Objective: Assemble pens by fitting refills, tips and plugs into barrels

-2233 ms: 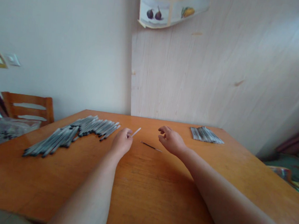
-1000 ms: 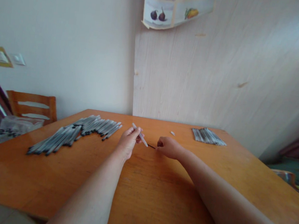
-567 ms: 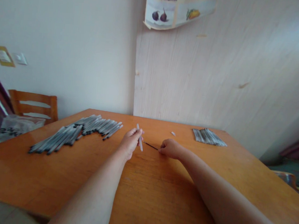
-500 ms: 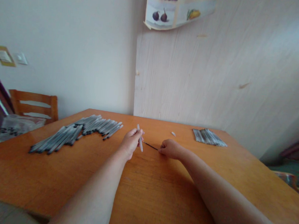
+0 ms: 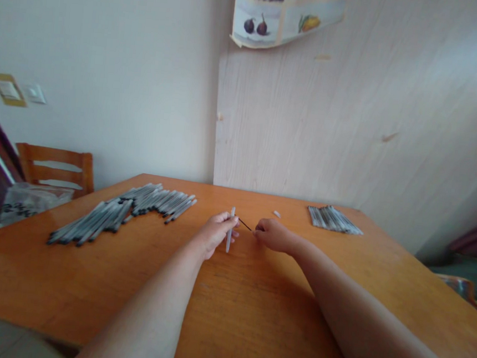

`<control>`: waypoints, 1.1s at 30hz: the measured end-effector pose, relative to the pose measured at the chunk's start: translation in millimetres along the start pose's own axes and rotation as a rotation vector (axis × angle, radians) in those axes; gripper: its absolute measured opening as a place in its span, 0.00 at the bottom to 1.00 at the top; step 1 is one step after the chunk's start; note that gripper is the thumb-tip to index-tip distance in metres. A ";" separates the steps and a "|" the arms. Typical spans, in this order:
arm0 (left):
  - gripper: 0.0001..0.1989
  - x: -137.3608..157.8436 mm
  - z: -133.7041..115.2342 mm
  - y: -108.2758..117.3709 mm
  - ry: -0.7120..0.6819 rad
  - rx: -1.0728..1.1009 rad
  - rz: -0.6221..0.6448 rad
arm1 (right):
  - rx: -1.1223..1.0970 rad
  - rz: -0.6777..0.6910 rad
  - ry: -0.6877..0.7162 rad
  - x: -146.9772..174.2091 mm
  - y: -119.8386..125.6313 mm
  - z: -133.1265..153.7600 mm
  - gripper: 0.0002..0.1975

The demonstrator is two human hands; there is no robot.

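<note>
Over the middle of the table, my left hand [image 5: 218, 232] pinches a clear pen barrel [image 5: 229, 237], which stands nearly upright between thumb and fingers. To its right, my right hand [image 5: 272, 235] is closed on one end of a thin dark pen refill [image 5: 245, 224]. The refill slants across the gap, its far end close to my left fingertips; whether those fingers touch it I cannot tell. A small clear pen cap [image 5: 276, 213] lies on the table just beyond my right hand.
Many clear pens with dark ends lie in a spread pile [image 5: 105, 215] on the left of the wooden table [image 5: 234, 323]. A neater row of pens [image 5: 334, 218] lies at the back right. Behind the table's left side stands a wooden chair [image 5: 56, 157]; a wall rises at the back.
My left hand has moved slightly right and nearer my right hand, and the pen barrel has turned more upright. The refill slants more steeply, with a shorter stretch showing.
</note>
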State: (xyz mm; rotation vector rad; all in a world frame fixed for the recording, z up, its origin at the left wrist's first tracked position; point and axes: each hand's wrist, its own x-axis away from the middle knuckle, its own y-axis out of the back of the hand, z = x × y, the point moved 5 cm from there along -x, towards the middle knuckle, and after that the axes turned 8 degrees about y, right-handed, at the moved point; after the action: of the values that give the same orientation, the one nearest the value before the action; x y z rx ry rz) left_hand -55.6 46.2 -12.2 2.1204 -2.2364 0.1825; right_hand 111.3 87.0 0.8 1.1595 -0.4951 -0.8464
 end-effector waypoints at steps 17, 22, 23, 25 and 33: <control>0.07 -1.2 -10.7 4.0 -0.017 0.494 0.069 | -0.707 -0.292 0.130 8.1 25.3 35.2 0.10; 0.07 0.3 -11.5 3.8 0.029 0.549 0.094 | -0.958 -0.417 0.214 8.5 32.5 44.3 0.12; 0.07 0.8 -11.7 2.8 0.035 0.545 0.110 | -0.981 -0.465 0.205 8.8 35.1 43.6 0.12; 0.08 1.9 -12.0 0.5 0.039 0.522 0.146 | -0.992 -0.595 0.171 10.6 42.5 38.7 0.13; 0.13 4.4 -7.5 -9.3 0.005 0.270 0.224 | -0.955 -0.996 0.105 28.1 82.4 14.8 0.16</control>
State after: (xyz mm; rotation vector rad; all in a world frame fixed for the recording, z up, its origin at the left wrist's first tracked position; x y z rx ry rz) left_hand -46.9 42.3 -3.8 1.9704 -2.5716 0.5273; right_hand 144.0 68.6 80.8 0.4752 0.6254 -1.6105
